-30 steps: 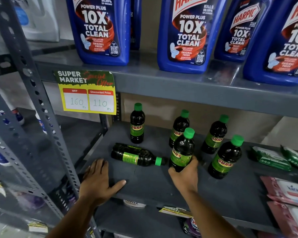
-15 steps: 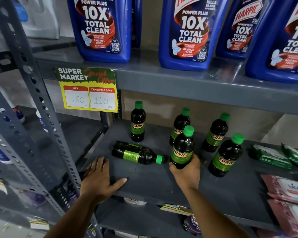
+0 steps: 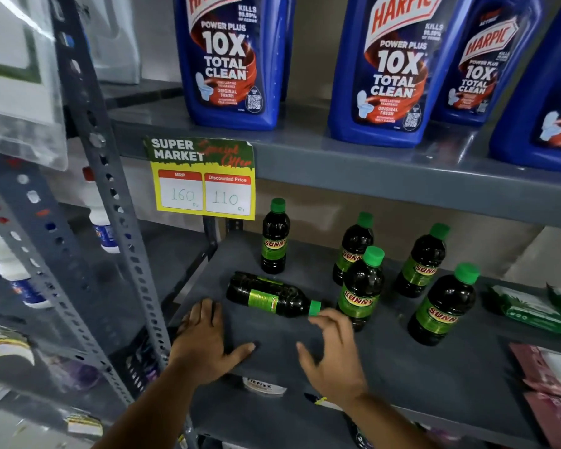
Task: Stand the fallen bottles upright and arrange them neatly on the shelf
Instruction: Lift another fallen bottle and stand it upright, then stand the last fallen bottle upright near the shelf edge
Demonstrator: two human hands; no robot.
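Observation:
One dark bottle with a green cap and green label (image 3: 272, 296) lies on its side on the grey shelf (image 3: 418, 377), cap pointing right. Several matching bottles stand upright: one at the back left (image 3: 274, 238), one in front centre (image 3: 360, 290), two behind it (image 3: 353, 246) (image 3: 423, 262), and one at the right (image 3: 444, 307). My left hand (image 3: 204, 345) lies flat on the shelf's front edge, fingers spread, just in front of the fallen bottle's base. My right hand (image 3: 332, 354) hovers open, fingertips close to the fallen bottle's cap, holding nothing.
Large blue toilet-cleaner bottles (image 3: 234, 59) fill the shelf above, whose edge carries a price tag (image 3: 203, 179). Green packets (image 3: 528, 307) and pink wipe packs (image 3: 551, 371) lie at the right. A perforated steel upright (image 3: 110, 202) stands at the left, with white bottles (image 3: 101, 222) behind it.
My right hand has let go of the front centre bottle, which now stands upright alone, and has moved left toward the fallen bottle's cap. My left hand stays on the shelf edge.

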